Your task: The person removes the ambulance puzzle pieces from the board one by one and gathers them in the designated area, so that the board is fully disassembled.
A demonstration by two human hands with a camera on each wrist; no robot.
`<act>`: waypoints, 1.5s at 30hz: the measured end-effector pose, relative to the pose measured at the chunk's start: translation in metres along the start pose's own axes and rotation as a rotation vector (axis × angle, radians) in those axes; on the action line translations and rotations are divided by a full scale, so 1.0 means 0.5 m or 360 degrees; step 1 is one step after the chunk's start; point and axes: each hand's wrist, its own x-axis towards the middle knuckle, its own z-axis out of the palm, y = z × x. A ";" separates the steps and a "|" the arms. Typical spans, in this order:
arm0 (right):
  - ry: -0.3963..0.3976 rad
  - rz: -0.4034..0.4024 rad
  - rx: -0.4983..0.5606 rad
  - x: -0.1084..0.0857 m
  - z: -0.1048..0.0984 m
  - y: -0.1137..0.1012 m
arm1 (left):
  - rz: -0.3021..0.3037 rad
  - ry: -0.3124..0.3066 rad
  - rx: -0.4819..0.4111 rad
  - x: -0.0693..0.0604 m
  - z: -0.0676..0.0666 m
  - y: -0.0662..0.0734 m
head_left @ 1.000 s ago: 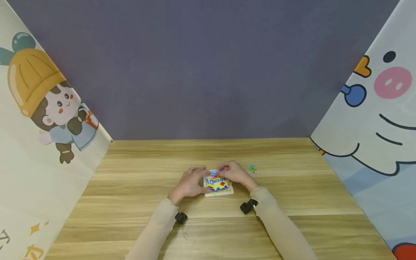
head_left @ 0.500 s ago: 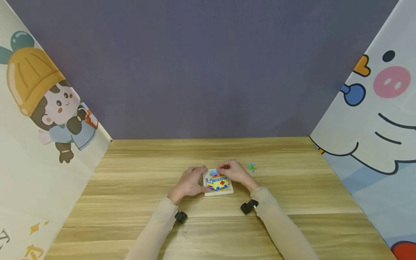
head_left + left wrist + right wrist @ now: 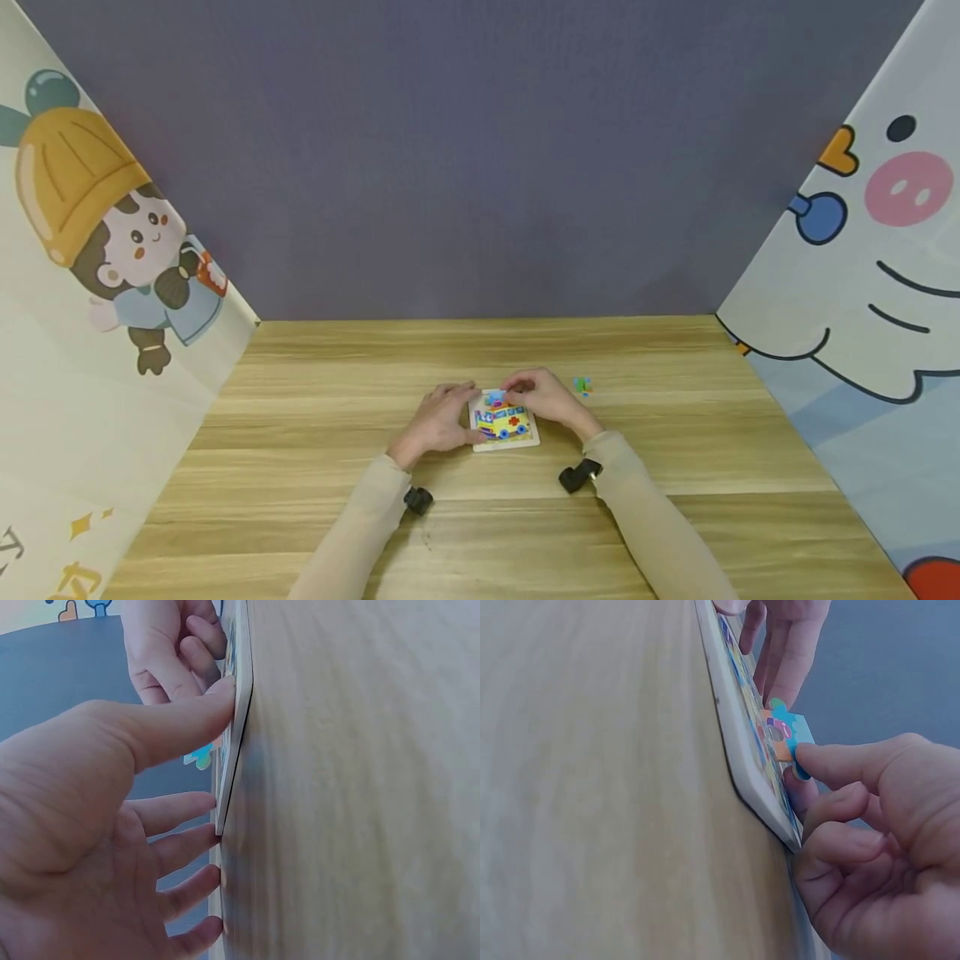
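A small square puzzle board (image 3: 506,446) with a yellow ambulance picture lies flat on the table. The left hand (image 3: 438,423) steadies it at the left, thumb on its lower left edge and fingers by its upper left corner; in the left wrist view the left hand (image 3: 97,802) has its fingertips down on the table. At the board's upper part the right hand (image 3: 546,397) pinches a puzzle piece. That piece (image 3: 786,733), blue and orange, stands tilted up from the board in the right wrist view, between thumb and finger of the right hand (image 3: 892,840).
A small green and blue puzzle piece or group (image 3: 582,386) lies on the wooden table (image 3: 337,367), right of the right hand. A dark partition (image 3: 480,167) stands behind, with cartoon-printed panels at the left and right.
The right hand has lifted slightly from the picture's upper part, leaving more of it showing. The left fingers have drawn back a little toward the upper left corner; its thumb stays.
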 end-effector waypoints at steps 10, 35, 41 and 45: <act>-0.0004 -0.0015 0.0036 -0.003 -0.007 0.005 | -0.0099 0.0088 0.0155 0.025 0.014 0.022; -0.0017 0.0047 0.0195 -0.008 -0.005 0.012 | -0.0291 0.0108 0.0112 0.033 0.018 0.045; -0.0049 0.0091 0.0221 -0.008 -0.007 0.017 | -0.0342 0.0085 -0.0032 0.035 0.017 0.042; -0.0048 0.0112 0.0228 -0.007 -0.009 0.017 | -0.0313 0.0062 -0.0030 0.037 0.022 0.037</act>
